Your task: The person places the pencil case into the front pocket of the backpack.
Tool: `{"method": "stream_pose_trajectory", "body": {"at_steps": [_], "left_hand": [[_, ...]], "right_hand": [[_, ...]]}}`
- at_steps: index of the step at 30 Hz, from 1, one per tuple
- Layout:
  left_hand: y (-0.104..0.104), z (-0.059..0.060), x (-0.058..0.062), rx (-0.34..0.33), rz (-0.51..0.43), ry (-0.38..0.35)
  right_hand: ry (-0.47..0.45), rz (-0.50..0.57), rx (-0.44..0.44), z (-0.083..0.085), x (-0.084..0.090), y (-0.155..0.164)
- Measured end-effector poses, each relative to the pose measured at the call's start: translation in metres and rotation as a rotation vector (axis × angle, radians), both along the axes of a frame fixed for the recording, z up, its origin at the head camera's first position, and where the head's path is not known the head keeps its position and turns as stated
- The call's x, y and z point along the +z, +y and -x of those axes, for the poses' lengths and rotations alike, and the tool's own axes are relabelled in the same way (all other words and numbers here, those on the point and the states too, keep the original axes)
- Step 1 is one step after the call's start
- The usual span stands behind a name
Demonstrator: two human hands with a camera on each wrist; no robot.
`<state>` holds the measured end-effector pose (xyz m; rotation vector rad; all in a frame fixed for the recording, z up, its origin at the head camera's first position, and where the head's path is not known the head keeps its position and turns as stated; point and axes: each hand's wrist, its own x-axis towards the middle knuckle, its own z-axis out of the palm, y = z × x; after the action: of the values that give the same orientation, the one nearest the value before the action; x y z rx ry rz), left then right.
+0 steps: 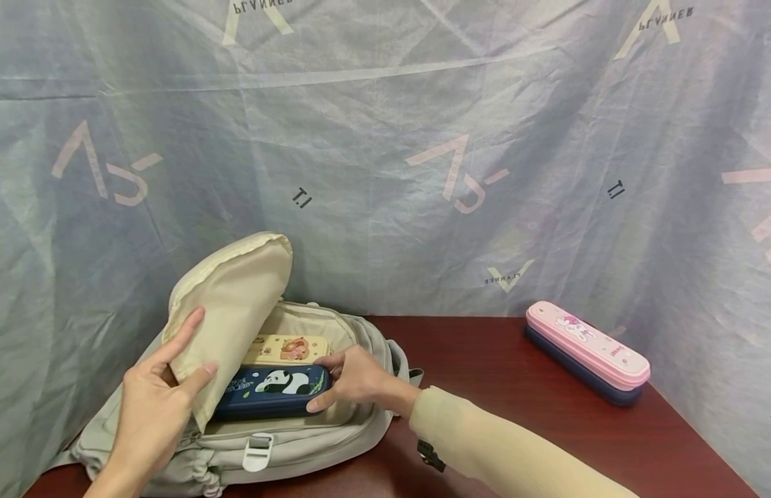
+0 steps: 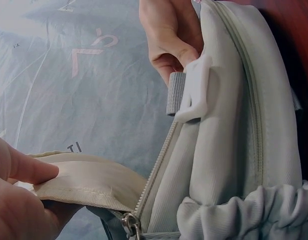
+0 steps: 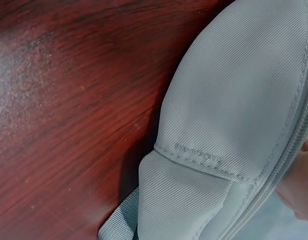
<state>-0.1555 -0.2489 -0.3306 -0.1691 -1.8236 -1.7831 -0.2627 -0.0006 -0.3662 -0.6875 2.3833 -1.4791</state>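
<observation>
A grey-beige backpack [image 1: 335, 436] lies open on the dark red table [image 1: 485, 360]. My left hand [image 1: 164, 394] pinches its cream flap [image 1: 236, 304] between thumb and fingers and holds it up; the left wrist view shows the same hand [image 2: 13, 195] on the flap [image 2: 88, 180]. Inside the backpack lie a cream pencil case [image 1: 285, 349] and, in front of it, a navy panda pencil case [image 1: 273, 391]. My right hand [image 1: 357, 380] grips the right end of the navy case, thumb underneath. Only a sliver of that hand [image 3: 301, 187] shows in the right wrist view, beside the backpack's fabric [image 3: 234, 115].
A pink pencil case [image 1: 587, 342] lies stacked on a dark blue one [image 1: 578, 370] at the table's right. A white buckle [image 1: 257, 451] hangs on the backpack's front. A crinkled printed sheet [image 1: 422, 138] hangs behind the table. Bare wood [image 3: 68, 100] lies right of the backpack.
</observation>
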Motion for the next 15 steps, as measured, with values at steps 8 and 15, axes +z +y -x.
{"method": "stream_pose_trajectory", "body": {"at_steps": [8, 15], "left_hand": [[0.0008, -0.0013, 0.0004, 0.0, -0.01, 0.0], [-0.0002, -0.0025, 0.0001, 0.01, 0.003, -0.01]], "right_hand": [[0.016, 0.001, -0.01, 0.0007, -0.0004, -0.0016], [-0.028, 0.049, 0.002, 0.0025, -0.0029, -0.0025]]}}
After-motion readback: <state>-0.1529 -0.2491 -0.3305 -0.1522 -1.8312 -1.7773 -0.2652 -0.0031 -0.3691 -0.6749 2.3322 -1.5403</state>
